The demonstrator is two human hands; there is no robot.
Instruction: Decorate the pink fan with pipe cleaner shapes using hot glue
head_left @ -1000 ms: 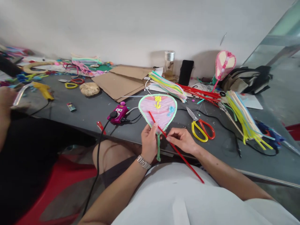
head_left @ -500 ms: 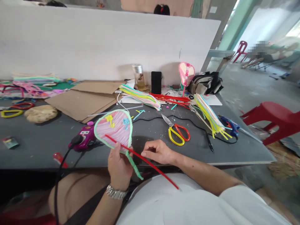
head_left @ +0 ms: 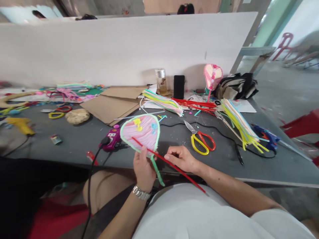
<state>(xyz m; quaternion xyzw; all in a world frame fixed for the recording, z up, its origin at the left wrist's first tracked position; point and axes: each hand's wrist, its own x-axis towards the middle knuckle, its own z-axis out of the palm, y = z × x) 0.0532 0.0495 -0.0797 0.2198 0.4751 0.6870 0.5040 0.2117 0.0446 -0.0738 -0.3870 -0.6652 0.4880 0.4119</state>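
Observation:
My left hand [head_left: 144,167] grips a heart-shaped fan [head_left: 143,134] near its base. The fan has a pink striped face, a mint-green fuzzy rim, a yellow and a blue flower-like piece, and a short green handle [head_left: 157,172]. Under my left thumb lies a long red pipe cleaner [head_left: 181,171], slanting across the fan and down to the right over my white shirt. My right hand [head_left: 181,158] is closed with curled fingers, its thumb and index tip at the middle of the red pipe cleaner. Scissors [head_left: 200,141] with yellow and orange handles lie beyond it.
Bundles of coloured pipe cleaners [head_left: 163,103], red ones [head_left: 196,104], cardboard [head_left: 119,103], a phone [head_left: 178,87] and a jar [head_left: 161,81] stand or lie toward the white partition [head_left: 112,49]. A purple power strip [head_left: 112,139] is left of the fan; a blue glue gun [head_left: 269,136] lies right.
The view has turned left, so everything sits farther right in it and a yellow glue gun now shows at the left. Both hands keep nearly the same hold on the fan and red pipe cleaner.

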